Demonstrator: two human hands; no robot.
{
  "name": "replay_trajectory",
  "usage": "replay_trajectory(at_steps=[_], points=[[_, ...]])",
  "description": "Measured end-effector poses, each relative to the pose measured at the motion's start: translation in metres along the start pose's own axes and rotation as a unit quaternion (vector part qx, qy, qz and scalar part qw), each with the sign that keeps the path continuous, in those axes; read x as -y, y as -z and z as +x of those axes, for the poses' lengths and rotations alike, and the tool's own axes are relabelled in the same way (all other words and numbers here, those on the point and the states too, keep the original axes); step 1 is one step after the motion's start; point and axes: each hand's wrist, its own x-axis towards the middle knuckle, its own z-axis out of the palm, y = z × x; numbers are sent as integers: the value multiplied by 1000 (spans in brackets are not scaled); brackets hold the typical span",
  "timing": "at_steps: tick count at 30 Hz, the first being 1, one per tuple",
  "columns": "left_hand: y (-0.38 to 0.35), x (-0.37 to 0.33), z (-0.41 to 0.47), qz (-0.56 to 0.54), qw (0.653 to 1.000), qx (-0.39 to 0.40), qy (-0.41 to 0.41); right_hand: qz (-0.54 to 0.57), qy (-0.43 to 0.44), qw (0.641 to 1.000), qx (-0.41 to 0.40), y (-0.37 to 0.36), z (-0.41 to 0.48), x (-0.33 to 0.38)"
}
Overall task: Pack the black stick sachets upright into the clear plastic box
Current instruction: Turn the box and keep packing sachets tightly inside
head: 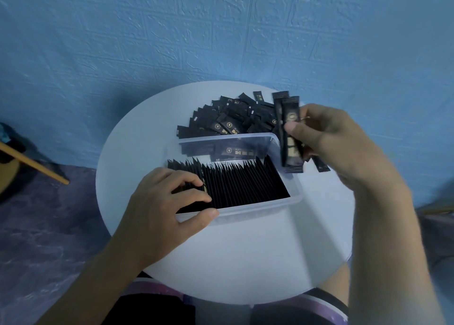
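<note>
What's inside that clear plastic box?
A packed row of black sachets stands upright in the clear plastic box. The left hand covers the row's left end, and the sachets hide the box's bottom.

Dim, even light with a cold blue cast. It seems to fall from the right of the table (245,263): a broad dark shadow lies on the wall (172,42) left of the table, and grey shadow spreads over the table's near side. The right hand (326,138) and its sachets (291,138) are smeared by motion blur. The box (245,213) shows a faint sheen on its far wall. Wall lines bow toward the frame edges, and the corners are soft.
</note>
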Motion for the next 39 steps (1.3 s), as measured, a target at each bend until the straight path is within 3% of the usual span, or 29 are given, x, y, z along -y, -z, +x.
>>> replay_trajectory(at_steps=[2, 7, 10, 19, 24, 39], points=[[0, 0, 0, 1, 1000, -2, 2, -25, 1, 999, 38, -31, 3, 5], [-4, -2, 1, 3, 1000, -2, 7, -263, -52, 955, 123, -103, 5, -6], [-3, -3, 1, 1, 1000, -4, 7, -289, -70, 943, 153, -119, 2, -8], [-5, -2, 1, 1, 1000, -21, 0, -149, -140, 949, 239, -105, 4, -13], [-5, -1, 2, -5, 1000, -18, -12, -84, -152, 956, 238, -106, 5, -14], [-6, 3, -1, -6, 1000, -8, -2, -51, -165, 957, 233, -110, 12, -8]])
